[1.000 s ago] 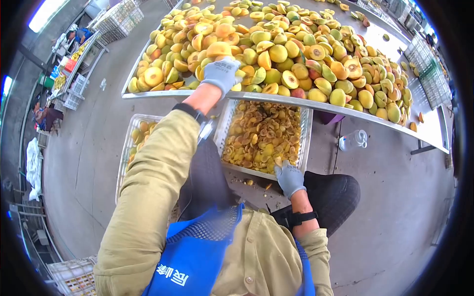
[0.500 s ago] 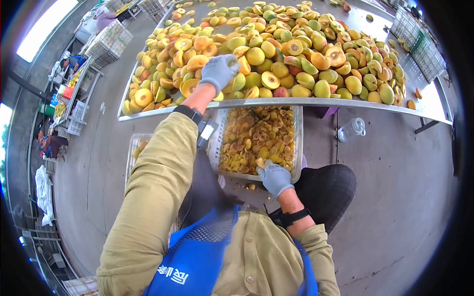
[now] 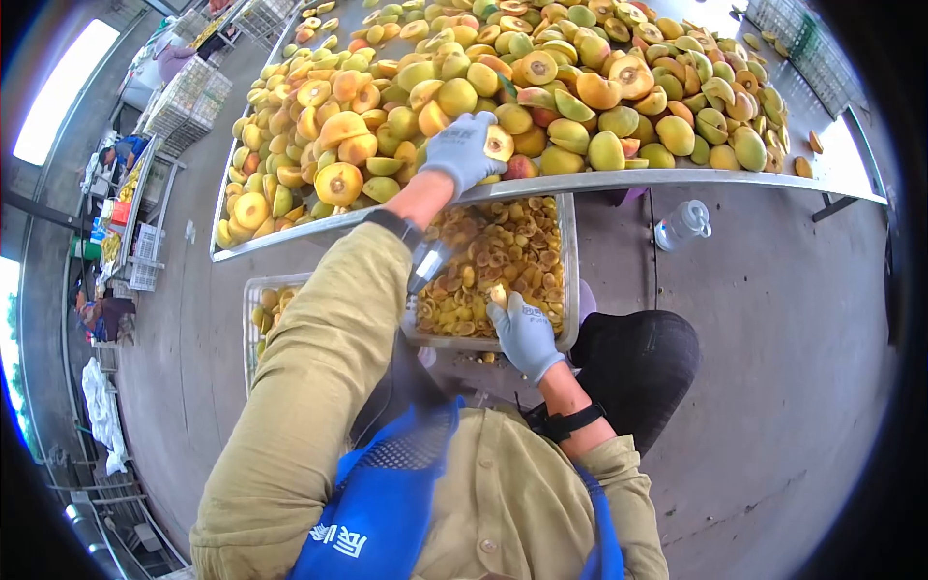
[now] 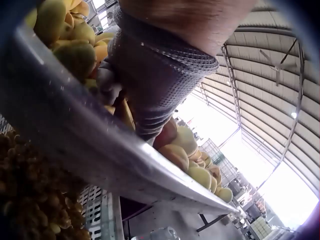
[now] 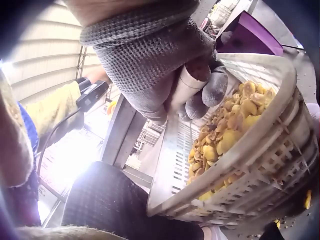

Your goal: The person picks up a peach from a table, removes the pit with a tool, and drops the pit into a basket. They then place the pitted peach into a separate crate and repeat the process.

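My gloved left hand (image 3: 462,153) is at the front edge of the metal table, its fingers curled on a peach half (image 3: 499,143) whose cut face points up. In the left wrist view, yellow flesh (image 4: 126,116) shows between the glove and the table rim (image 4: 107,145). A large heap of halved peaches (image 3: 570,92) lies around that hand. Lower down, my gloved right hand (image 3: 527,333) grips a pale hollow tube-shaped tool (image 5: 187,85); its far end is hidden in the glove. That hand is over the near rim of a white crate (image 3: 570,251) of small yellow-brown scooped pieces (image 3: 503,261).
Left of the knees stands another crate (image 3: 253,290) with peaches. A clear plastic bottle (image 3: 682,225) is on the floor at right. White crates (image 3: 188,106) and a worktable with people are farther left. A purple container (image 5: 255,35) is under the table.
The left hand has moved right along the heap's front, and a peach half now shows at its fingers. The right hand has shifted left over the crate's near side, still holding the pale tool.
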`<state>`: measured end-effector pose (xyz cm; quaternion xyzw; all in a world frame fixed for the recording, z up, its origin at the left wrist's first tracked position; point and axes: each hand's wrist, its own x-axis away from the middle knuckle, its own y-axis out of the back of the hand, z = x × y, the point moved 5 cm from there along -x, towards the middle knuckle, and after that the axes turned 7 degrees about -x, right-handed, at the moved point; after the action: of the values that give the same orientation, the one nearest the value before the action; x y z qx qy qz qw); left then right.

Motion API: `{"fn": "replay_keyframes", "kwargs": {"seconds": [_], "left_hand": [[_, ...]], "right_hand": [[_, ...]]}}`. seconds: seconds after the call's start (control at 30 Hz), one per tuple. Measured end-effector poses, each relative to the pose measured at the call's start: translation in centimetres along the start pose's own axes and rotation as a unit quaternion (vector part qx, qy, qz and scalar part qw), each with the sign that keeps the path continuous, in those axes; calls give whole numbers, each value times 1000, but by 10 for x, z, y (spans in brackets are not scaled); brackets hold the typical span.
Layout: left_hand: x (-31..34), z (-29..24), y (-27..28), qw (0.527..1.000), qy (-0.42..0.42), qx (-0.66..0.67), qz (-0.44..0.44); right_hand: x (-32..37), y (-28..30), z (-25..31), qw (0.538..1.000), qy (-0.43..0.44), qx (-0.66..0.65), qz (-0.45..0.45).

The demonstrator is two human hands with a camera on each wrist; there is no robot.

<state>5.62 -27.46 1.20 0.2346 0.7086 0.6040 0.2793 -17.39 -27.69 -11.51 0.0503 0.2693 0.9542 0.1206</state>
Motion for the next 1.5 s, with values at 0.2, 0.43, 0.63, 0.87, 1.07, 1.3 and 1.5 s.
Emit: {"fn": "replay_keyframes", "kwargs": {"seconds": [0.2,0.43,0.63,0.87,1.07,1.3,1.5], "left_hand": [[47,20,3,788,51,613,-35],[126,-20,26,467,86,880,4],[142,-16,37,542,108,831,-59],[152,-31,57,575,146,793,-139],[151,-36,71,576,112,787,-189],[153,-33,68,631,109,751,-159],[157,-28,61,664,65,739,-90]], "right_hand": [[-1,40,51,902,-94,-422,8],[-23,65,113,970,39,-235,-48],[-22,52,125,971,70,-218,-67],[-16,49,140,974,82,-190,-86],[-8,52,153,968,128,-153,-152],[-9,51,151,950,163,-247,-102],[11,41,152,686,-158,-666,248]]}}
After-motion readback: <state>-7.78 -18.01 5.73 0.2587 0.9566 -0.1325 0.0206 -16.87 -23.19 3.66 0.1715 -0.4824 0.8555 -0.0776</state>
